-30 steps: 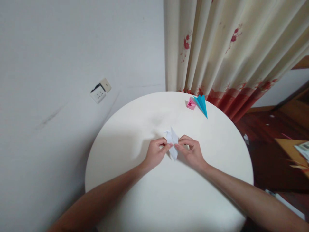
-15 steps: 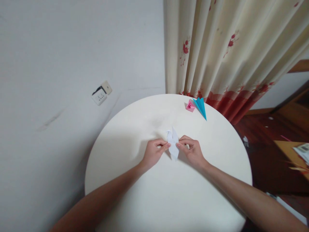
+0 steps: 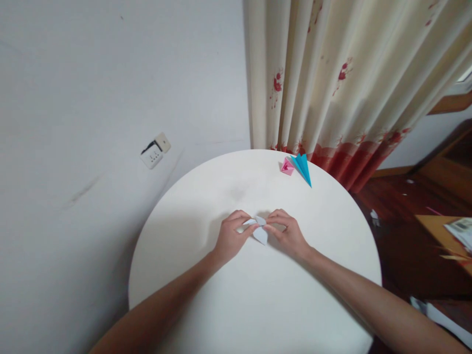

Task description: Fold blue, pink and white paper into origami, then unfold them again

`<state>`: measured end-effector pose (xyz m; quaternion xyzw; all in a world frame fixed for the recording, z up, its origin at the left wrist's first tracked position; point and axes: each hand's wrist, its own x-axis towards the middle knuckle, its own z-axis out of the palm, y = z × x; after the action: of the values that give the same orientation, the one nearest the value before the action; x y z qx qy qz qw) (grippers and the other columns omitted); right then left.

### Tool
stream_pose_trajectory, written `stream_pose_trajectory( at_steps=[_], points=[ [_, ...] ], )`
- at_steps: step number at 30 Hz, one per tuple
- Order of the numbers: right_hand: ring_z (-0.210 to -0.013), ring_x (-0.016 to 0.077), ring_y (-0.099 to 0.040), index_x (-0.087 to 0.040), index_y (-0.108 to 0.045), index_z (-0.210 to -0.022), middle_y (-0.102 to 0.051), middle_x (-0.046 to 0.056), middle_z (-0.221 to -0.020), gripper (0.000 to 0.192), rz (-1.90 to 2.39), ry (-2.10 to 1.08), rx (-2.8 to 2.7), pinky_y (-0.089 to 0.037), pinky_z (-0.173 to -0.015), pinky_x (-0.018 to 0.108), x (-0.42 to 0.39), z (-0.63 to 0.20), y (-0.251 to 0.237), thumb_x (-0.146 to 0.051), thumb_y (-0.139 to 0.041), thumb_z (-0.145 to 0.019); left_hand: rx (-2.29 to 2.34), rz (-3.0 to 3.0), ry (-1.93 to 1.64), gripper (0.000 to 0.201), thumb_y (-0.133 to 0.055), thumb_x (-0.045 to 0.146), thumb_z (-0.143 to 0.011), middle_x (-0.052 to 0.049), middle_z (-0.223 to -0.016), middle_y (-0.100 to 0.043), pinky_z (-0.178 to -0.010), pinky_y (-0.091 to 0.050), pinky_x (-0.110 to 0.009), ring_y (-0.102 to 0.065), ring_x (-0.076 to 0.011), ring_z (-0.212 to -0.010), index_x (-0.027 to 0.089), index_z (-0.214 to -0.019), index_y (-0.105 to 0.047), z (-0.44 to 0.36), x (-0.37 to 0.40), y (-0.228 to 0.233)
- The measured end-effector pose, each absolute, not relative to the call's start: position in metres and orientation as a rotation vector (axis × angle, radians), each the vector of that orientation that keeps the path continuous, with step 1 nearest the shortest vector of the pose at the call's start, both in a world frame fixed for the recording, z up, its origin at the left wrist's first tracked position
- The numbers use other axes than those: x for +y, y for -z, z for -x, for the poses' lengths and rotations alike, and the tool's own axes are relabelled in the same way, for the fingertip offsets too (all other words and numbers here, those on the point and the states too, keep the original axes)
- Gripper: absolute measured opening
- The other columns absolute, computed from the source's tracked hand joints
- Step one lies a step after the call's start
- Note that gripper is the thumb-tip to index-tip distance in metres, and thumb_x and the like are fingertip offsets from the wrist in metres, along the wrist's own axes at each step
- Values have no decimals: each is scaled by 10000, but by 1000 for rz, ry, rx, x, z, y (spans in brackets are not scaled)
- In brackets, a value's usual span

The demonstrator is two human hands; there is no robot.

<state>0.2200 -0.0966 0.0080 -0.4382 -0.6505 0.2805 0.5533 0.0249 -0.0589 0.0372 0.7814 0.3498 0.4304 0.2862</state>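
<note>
Over the middle of the round white table point(image 3: 258, 295), a small white origami crane point(image 3: 260, 235) is pinched between both hands. My left hand point(image 3: 233, 235) grips its left side between thumb and fingers. On the opposite side, my right hand point(image 3: 288, 232) pinches it with thumb and forefinger. One pointed flap hangs down toward me, and shorter flaps show between the fingertips. The fingers hide part of the folds.
Near the table's far edge lie a pink folded paper piece point(image 3: 287, 166) and a blue paper plane point(image 3: 303, 168), side by side. A wall with a socket point(image 3: 152, 156) borders the left. Behind hangs a curtain point(image 3: 324, 98); a wooden surface point(image 3: 435, 231) with papers stands at right.
The crane has been turned: its long wings stood up and down before, and now it looks shorter with one flap toward me. Both hands still pinch it. The view has shifted slightly.
</note>
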Motion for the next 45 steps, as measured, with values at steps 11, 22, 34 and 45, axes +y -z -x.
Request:
stream_pose_trajectory(
  at_steps=[11,22,34,45],
  points=[
    [-749,197,-597,-168,-751,-845,-708,62,-830,371,1351,-630,-1288,-398,-639,302,-81,-243,-2,-442,-521,-947,938,-2334,-975,90,-694,198,-872,-14,-797,-675,-752,-449,-298,-606,-166,-778,217,-793,-731,-27,-55,-12],
    [-831,211,-628,-184,-756,-829,-728,63,-874,338,1343,-604,-1246,-412,-676,306,-78,-254,-12,-400,-518,-932,1051,-2141,-1048,163,-666,254,-878,-27,-796,-688,-711,-459,-270,-630,-168,-777,199,-740,-734,-42,-18,5],
    [-774,200,-613,-183,-762,-792,-732,63,-853,331,1398,-540,-1175,-393,-638,304,-63,-272,-10,-376,-517,-905,1188,-2066,-1177,184,-702,225,-786,-9,-708,-643,-681,-419,-258,-587,-158,-705,164,-620,-650,-121,127,10],
    [-712,175,-590,-192,-759,-806,-707,38,-793,323,1456,-542,-1226,-422,-664,292,-47,-276,12,-370,-508,-905,1172,-2003,-1113,107,-697,221,-770,-56,-797,-737,-744,-486,-285,-637,-187,-762,123,-787,-735,-174,194,10]
  ],
)
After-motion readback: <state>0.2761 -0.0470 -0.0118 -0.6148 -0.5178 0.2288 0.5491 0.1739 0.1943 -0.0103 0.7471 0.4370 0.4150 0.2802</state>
